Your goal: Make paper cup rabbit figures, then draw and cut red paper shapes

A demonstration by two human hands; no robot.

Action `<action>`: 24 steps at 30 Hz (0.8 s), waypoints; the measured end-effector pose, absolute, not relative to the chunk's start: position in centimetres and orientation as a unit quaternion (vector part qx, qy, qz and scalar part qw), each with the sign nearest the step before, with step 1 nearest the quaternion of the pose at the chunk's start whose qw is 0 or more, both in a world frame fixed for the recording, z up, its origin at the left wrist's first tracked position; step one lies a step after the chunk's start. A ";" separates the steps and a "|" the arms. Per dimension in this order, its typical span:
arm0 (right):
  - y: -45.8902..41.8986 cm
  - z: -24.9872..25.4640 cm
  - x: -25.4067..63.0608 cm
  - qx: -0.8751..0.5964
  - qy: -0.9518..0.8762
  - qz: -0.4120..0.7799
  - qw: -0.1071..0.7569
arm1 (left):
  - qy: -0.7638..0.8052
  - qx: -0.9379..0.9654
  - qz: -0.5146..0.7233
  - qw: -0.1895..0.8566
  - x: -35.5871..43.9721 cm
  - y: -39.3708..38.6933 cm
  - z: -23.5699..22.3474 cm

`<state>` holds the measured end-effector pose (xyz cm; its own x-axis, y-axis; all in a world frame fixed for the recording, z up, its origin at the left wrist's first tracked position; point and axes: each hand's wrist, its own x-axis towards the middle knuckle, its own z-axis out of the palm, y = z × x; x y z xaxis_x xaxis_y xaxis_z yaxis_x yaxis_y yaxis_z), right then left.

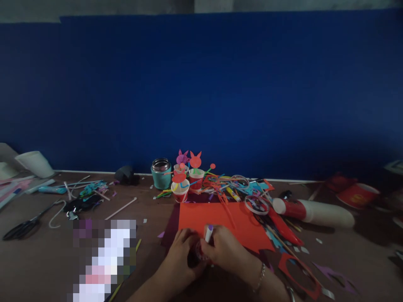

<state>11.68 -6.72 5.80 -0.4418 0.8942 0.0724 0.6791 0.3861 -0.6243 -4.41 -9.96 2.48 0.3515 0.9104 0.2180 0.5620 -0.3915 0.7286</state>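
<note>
My right hand [225, 249] is closed around a white marker [208, 233] with a purple end, which points up and away from me. My left hand [179, 262] curls around a small round reddish object [199, 251] with pale markings, perhaps a tape roll; the fingers cover much of it. Both hands meet low in the middle of the view, at the near edge of an orange-red sheet [210, 214]. The marker's lower end is hidden by my right hand. Beneath the sheet, a dark maroon sheet [171, 224] shows at the left.
Small red-and-white cups [180, 192] with animal-face cutouts stand beyond the sheet, beside a teal jar [161, 175]. Colourful sticks and scraps [220, 182], tape rolls [256, 205] and a white bottle [327, 213] lie to the right. Black-handled scissors [23, 228] lie far left.
</note>
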 end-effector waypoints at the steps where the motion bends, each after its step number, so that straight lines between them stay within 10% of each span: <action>1: -6.7 6.1 11.5 -0.489 -0.818 0.241 0.184 | 0.475 0.772 0.311 0.283 -4.4 -10.0 2.6; 10: -7.3 7.8 10.5 -0.449 -0.882 0.129 0.065 | 0.469 0.775 0.323 0.273 -4.0 -10.0 3.1; 24: -8.8 5.2 13.2 -0.430 -0.826 0.289 0.222 | 0.459 0.770 0.342 0.283 -4.1 -10.1 2.6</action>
<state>13.16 -8.82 5.25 -0.5310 0.8391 0.1181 0.5822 0.4625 -0.6687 -4.13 -10.09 2.62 0.3445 0.8999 0.2676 0.5127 -0.4191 0.7493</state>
